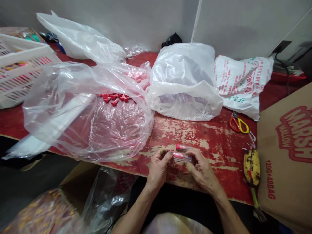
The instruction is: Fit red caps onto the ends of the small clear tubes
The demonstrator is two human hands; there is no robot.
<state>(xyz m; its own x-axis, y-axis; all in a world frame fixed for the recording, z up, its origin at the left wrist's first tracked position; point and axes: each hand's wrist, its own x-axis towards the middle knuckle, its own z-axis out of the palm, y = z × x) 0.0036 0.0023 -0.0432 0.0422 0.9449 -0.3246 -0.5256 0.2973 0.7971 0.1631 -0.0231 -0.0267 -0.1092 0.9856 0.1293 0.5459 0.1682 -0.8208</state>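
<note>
Near the table's front edge, my left hand (159,167) and my right hand (201,169) hold a small clear plastic tube (181,156) with a pink, printed end between them. The left fingers pinch its pink end, while the right fingers close round its clear end. Just behind it on the table lies a second tube (180,147) with a pink end. To the left, a large clear plastic bag (117,126) lies with its mouth towards me. Several small red plastic pieces (114,98) are inside it.
A white bag (185,78) stands behind my hands, beside a printed white sack (241,84). Scissors (239,124), a spotted banana (252,167) and a cardboard box (285,156) are at the right. A white basket (21,70) stands far left.
</note>
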